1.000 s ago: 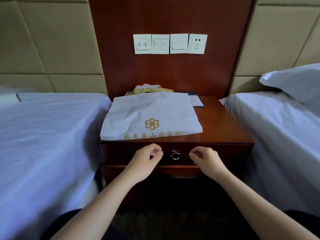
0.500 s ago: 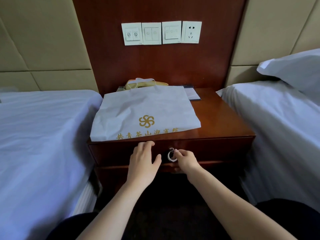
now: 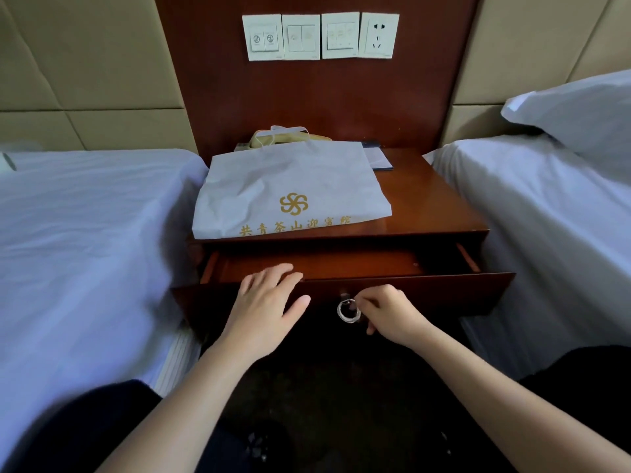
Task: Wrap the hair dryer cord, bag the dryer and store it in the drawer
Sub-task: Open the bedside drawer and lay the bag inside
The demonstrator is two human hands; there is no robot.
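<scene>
The drawer [image 3: 444, 293] stands part open, right hand [image 3: 389, 314] pinching its ring pull [image 3: 348, 320], left hand [image 3: 269, 302] flat on its front edge, white bag [image 3: 290, 186] on the worktop [image 3: 430, 206] above it.

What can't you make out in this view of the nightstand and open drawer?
Head view:
Hair dryer: unseen; the opaque white bag may hide it.
Drawer inside: mostly under the nightstand top.
Yellow item: largely behind the bag.
Right hand grip on ring pull: curled fingers cover the contact.
</scene>
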